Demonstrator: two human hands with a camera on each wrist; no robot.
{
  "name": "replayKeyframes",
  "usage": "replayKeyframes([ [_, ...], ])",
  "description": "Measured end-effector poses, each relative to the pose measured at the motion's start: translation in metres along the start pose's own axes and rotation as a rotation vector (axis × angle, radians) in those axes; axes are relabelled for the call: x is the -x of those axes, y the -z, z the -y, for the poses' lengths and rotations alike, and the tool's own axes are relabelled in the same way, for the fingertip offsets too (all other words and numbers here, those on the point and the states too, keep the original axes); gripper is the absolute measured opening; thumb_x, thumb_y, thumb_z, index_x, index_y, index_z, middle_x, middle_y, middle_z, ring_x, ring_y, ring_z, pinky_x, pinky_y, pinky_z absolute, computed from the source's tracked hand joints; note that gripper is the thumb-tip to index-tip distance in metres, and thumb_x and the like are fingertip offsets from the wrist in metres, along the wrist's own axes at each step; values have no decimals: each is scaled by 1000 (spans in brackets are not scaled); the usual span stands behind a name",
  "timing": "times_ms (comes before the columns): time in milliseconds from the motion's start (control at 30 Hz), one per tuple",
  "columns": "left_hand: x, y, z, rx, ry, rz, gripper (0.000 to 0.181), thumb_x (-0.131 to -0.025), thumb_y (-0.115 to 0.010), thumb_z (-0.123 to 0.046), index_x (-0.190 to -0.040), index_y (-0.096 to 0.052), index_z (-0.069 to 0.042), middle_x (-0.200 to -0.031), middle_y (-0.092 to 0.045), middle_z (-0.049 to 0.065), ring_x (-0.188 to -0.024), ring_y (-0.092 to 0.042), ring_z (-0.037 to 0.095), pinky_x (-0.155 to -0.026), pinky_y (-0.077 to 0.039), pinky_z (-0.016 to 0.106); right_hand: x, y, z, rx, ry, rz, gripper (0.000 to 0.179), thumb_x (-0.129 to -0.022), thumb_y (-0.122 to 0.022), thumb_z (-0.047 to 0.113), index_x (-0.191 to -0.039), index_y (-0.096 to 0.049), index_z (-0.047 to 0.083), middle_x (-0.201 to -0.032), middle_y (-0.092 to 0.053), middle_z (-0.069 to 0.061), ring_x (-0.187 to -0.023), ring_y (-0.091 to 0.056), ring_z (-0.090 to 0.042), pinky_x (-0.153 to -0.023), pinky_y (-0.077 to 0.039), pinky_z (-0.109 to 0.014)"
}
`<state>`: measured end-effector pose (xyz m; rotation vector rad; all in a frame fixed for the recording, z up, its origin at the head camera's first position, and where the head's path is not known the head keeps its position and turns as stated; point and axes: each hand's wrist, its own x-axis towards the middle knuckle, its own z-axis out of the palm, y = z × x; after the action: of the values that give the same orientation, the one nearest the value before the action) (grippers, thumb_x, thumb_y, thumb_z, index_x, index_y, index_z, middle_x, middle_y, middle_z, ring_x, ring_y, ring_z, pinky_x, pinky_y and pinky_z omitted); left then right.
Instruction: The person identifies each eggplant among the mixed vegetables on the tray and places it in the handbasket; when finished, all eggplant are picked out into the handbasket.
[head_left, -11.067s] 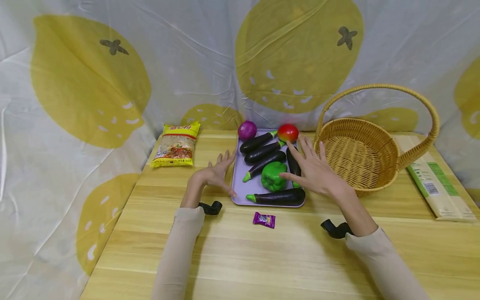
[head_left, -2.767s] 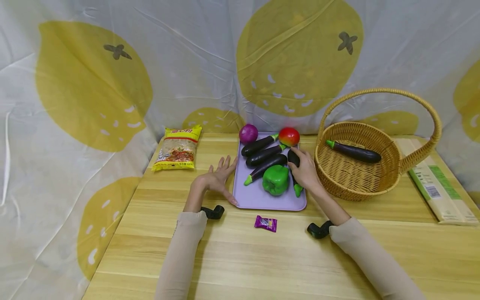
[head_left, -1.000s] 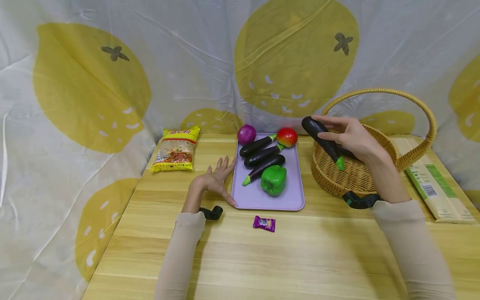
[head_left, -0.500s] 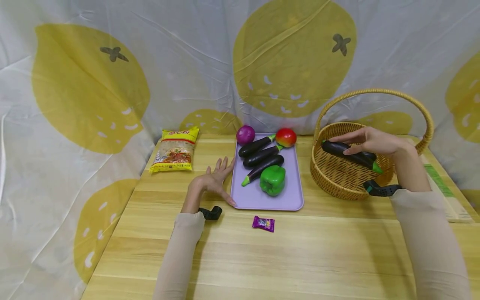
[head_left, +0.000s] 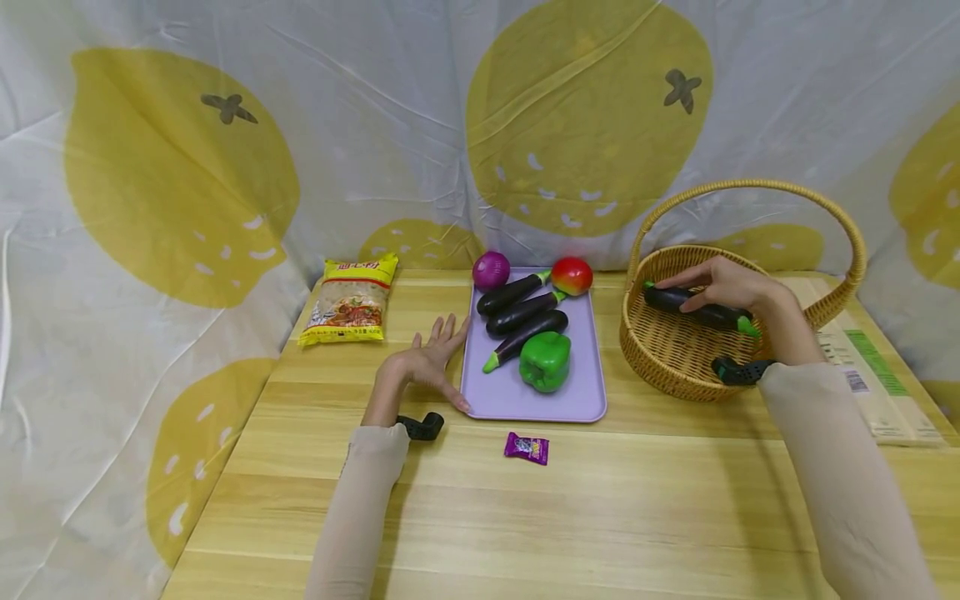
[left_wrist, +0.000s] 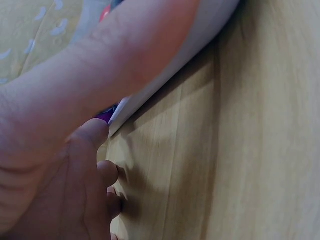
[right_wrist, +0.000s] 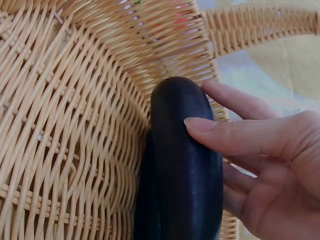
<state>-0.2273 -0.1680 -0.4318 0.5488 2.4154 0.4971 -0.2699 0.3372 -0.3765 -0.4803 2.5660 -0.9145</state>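
In the head view, my right hand [head_left: 742, 287] is inside the wicker basket [head_left: 660, 375], holding a dark eggplant [head_left: 716, 317] between thumb and fingers. A second eggplant [right_wrist: 146, 200] lies right against it, mostly hidden, in the right wrist view. My left hand [head_left: 422, 367] is spread on the wood beside the lilac tray [head_left: 562, 406], thumb at its near left corner and fingertips by its left edge. Three eggplants [head_left: 525, 313] lie on that tray, with a green bell pepper [head_left: 545, 362] near them. A purple onion [head_left: 491, 271] and a red-yellow fruit [head_left: 572, 276] sit at its far corners.
A yellow noodle packet [head_left: 351, 298] lies at the back left. In front of the tray is a small purple wrapped candy [head_left: 527, 448]. A flat green-and-cream package [head_left: 873, 375] lies right of the basket, whose tall handle [head_left: 750, 185] arches overhead. A lemon-print curtain [head_left: 390, 125] hangs behind.
Earlier, an eggplant went from tray to basket. My right hand then took another from the tray's right side, carried it over and lowered it beside the first. My left hand stayed by the tray.
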Motion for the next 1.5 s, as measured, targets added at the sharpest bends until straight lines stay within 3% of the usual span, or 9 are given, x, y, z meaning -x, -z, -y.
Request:
replayKeyframes([
  [67, 0, 0, 0, 0, -1, 1, 154, -65, -97, -51, -165, 17, -22, -170, 27, 17, -158, 29, 35, -125, 16, 67, -3, -1, -1, -4, -9, -7, 49, -91, -77, 5, -139, -66, 6, -148, -57, -25, -142, -48, -48, -106, -52, -52],
  [233, 0, -1, 0, 6, -2, 2, 155, -64, -97, -52, -165, 17, -21, -170, 27, 17, -157, 29, 36, -125, 16, 67, -8, -4, -6, -50, -46, 1, 51, -89, -80, 7, -138, -66, 5, -149, -57, -25, -139, -51, -48, -104, -55, -51],
  [367, -1, -1, 0, 4, -3, 0, 155, -64, -97, -52, -165, 17, -21, -170, 27, 18, -157, 29, 36, -125, 15, 67, -11, -7, -7, -50, -50, -11, 52, -86, -83, 8, -135, -68, 4, -145, -60, -26, -132, -56, -47, -93, -61, -36],
  [467, -1, 0, 0, -2, -3, -1, 155, -64, -97, -52, -165, 17, -22, -170, 28, 17, -157, 29, 35, -126, 16, 66, -13, -7, -5, -42, -55, -22, 53, -84, -85, 8, -134, -69, 4, -142, -62, -27, -129, -58, -45, -83, -57, -22],
  [567, -2, 0, 2, -8, -4, -2, 155, -64, -96, -53, -165, 18, -22, -169, 29, 16, -157, 29, 34, -126, 16, 66, -15, -7, -4, -46, -63, -22, 54, -84, -85, 9, -135, -68, 4, -141, -63, -27, -129, -58, -43, -81, -54, -17],
  [1100, 0, -1, 2, -5, -8, -2, 155, -65, -96, -52, -165, 18, -22, -170, 28, 18, -157, 29, 36, -126, 15, 67, -16, -7, -4, -8, -61, -42, 48, -86, -82, 6, -133, -70, 5, -135, -65, -29, -124, -59, -41, -72, -51, -24],
  [1500, -1, 0, 1, -1, -6, 1, 154, -65, -97, -51, -165, 17, -21, -170, 28, 17, -157, 29, 35, -126, 16, 66, -17, -9, -11, -31, -67, -63, 48, -84, -82, 1, -131, -69, 0, -133, -67, -29, -123, -63, -46, -74, -56, -18],
])
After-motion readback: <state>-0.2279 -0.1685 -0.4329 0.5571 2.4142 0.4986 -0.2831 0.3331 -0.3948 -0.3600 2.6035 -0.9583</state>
